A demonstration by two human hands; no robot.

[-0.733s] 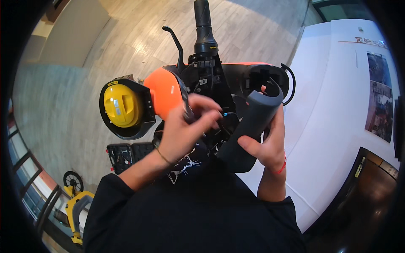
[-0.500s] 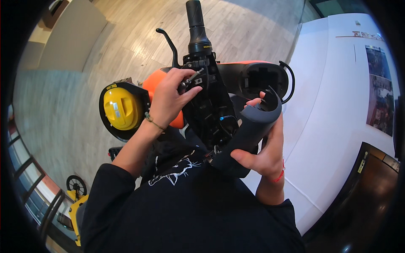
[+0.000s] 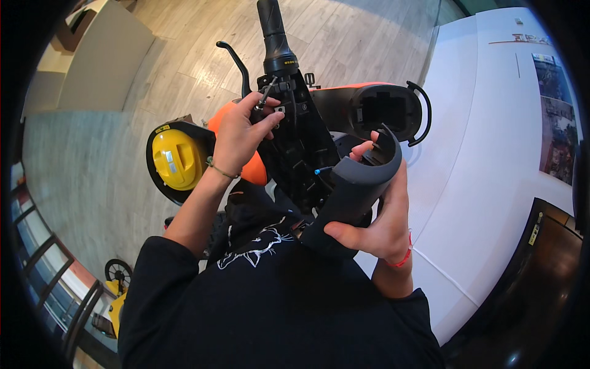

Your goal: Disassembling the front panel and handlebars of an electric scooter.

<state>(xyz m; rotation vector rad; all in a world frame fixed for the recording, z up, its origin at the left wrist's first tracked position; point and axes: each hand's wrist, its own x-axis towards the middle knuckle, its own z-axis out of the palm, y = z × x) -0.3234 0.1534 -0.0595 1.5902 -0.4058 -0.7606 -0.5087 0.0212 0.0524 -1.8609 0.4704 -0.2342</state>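
Observation:
My right hand (image 3: 384, 227) is wrapped round a dark grey curved plastic cover (image 3: 362, 190), thumb on its near side and fingertips showing inside its open far end. My left hand (image 3: 236, 135) is closed in a pinch on a thin metal rod-like tool (image 3: 267, 92), tilted up beside the handlebar; its exact kind I cannot make out. Both hands are over an uncovered black handlebar assembly (image 3: 298, 132). A small metal plate with a hole (image 3: 280, 110) is by my left fingertips. A blue-tipped cable (image 3: 319, 171) sticks out beside the cover.
A black grip (image 3: 270, 24) and a brake lever (image 3: 236, 64) extend at the far side. Orange bodywork (image 3: 252, 169) and a yellow-and-black helmet (image 3: 178, 160) are at left. Beyond the cover is a black housing with a curved bar (image 3: 424, 114). A white panel (image 3: 448, 184) stands right.
The rod-like tool in my left hand has turned more upright. The handlebar and both hands appear slightly further left. My right hand still holds the cover.

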